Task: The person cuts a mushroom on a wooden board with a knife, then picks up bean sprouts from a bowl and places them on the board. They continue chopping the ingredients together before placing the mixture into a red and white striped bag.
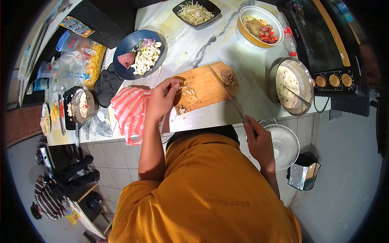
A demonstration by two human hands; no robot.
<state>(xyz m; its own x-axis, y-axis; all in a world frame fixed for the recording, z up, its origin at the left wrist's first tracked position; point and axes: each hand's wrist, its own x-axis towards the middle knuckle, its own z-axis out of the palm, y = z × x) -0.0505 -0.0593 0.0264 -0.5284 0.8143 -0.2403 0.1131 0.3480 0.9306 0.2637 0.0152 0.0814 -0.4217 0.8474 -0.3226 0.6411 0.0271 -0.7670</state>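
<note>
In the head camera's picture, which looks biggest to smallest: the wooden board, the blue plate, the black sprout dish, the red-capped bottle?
1. Wooden board and blue plate: too alike to rank
2. Black sprout dish
3. Red-capped bottle

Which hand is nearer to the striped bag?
Left. The left hand is right beside the striped bag; the right hand, holding the knife, is farther off, past the cutting board.
</note>
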